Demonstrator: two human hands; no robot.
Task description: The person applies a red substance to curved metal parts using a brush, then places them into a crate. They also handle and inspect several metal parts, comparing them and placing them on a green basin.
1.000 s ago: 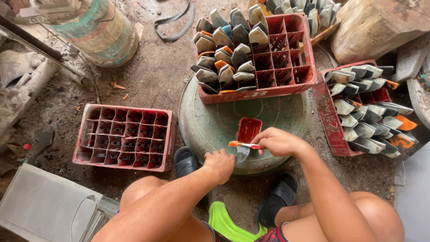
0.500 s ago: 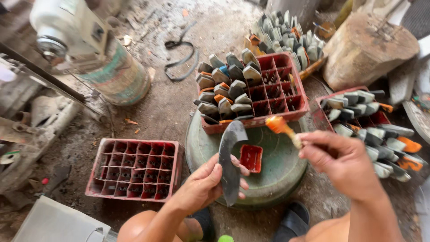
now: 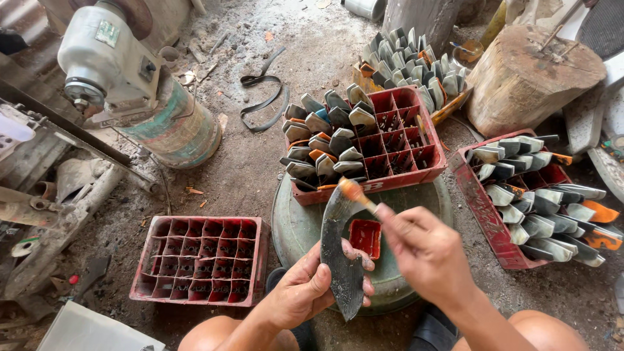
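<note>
An empty red crate point(image 3: 201, 268) sits on the ground at the left; a second red crate point(image 3: 390, 140), half filled with grey blades, rests on the far rim of the round green drum lid point(image 3: 296, 224); a third red crate point(image 3: 484, 211) of blades lies at the right; the left hand point(image 3: 305, 292) grasps a dark curved blade point(image 3: 339, 250) upright over the lid, just beside a small red dish point(image 3: 364, 236); the right hand point(image 3: 426, 250) pinches a small brush point(image 3: 356, 193), its orange tip touching the blade's upper edge; bare dirt floor point(image 3: 247, 175) lies open between lid and barrel.
</note>
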